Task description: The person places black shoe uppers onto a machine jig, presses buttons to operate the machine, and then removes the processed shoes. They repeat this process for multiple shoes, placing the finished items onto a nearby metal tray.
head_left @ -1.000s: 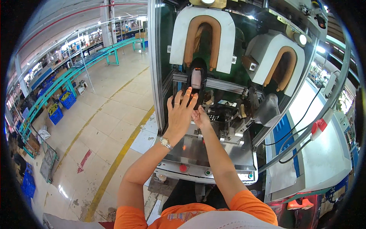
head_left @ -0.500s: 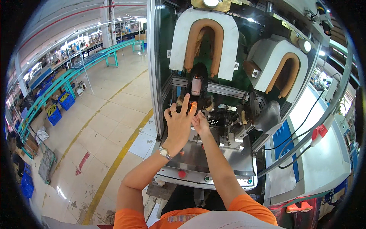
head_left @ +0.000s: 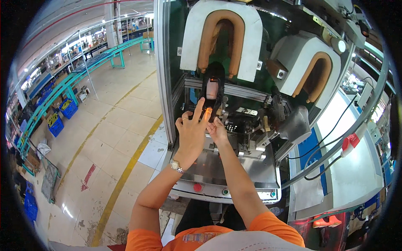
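We hold both hands up against the black shoe [head_left: 212, 90] mounted upright in the machine [head_left: 234, 167]. Our left hand [head_left: 191, 133] lies open, fingers spread on it; our right hand [head_left: 217, 130] pinches its lower edge.

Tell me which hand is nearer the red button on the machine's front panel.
Left. The left hand is spread above the red button, its wrist almost straight over it. The right hand is further up and to the right, at the black shoe.

Factory floor, probably footwear, press machine [head_left: 234, 138], teal conveyor lines [head_left: 83, 75]
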### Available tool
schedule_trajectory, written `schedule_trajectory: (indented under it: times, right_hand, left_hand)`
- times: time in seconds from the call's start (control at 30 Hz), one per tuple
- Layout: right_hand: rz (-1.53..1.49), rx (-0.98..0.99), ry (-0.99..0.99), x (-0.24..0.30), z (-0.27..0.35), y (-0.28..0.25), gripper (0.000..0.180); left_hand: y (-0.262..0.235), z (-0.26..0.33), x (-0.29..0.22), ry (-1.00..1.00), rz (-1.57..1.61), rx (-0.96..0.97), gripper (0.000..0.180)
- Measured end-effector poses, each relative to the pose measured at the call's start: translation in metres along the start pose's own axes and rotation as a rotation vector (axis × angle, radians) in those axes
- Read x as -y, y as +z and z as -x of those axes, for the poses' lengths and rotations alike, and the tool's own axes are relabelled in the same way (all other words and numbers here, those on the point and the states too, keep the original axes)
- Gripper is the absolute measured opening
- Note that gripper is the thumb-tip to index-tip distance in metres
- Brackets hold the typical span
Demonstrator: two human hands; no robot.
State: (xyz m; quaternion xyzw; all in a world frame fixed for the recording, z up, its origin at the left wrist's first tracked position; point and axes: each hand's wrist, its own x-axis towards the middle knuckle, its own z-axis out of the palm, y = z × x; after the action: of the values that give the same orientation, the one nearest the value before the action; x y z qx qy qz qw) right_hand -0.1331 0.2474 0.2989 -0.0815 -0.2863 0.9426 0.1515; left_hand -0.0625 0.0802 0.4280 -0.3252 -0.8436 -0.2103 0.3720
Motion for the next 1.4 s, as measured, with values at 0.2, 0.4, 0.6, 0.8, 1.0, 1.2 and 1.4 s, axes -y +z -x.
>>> schedule_trajectory:
  times: [0.2, 0.4, 0.6, 0.8, 1.0, 1.2, 1.4]
  right_hand:
    - [-0.04, 0.033, 0.078, -0.003, -0.013, -0.006, 0.015]
    - [0.183, 0.073, 0.055, 0.015, 0.006, -0.039, 0.008]
    - [0.503, -0.193, -0.158, 0.005, 0.128, -0.102, 0.023]
    - [0.873, -0.746, -0.534, 0.086, 0.249, -0.229, 0.035]
    - [0.833, -1.09, -0.809, 0.115, 0.337, -0.333, 0.012]
    - [0.691, -1.301, -0.775, 0.122, 0.42, -0.377, 0.012]
    - [0.692, -1.598, -0.777, 0.136, 0.507, -0.436, 0.012]
  left_hand:
    - [-0.002, -0.003, -0.007, -0.023, 0.158, 0.02, 0.059]
    - [-0.003, 0.022, -0.009, 0.069, 0.473, -0.159, 0.055]
    - [0.089, 0.242, 0.157, -0.473, 0.291, 0.211, 0.06]
    - [0.092, 0.291, 0.102, -1.082, 0.652, 0.484, 0.077]
    - [0.126, 0.307, 0.155, -1.236, 0.763, 0.287, 0.069]
    - [0.123, 0.305, 0.145, -1.239, 0.734, 0.281, 0.071]
    - [0.122, 0.325, 0.148, -1.078, 0.699, 0.319, 0.064]
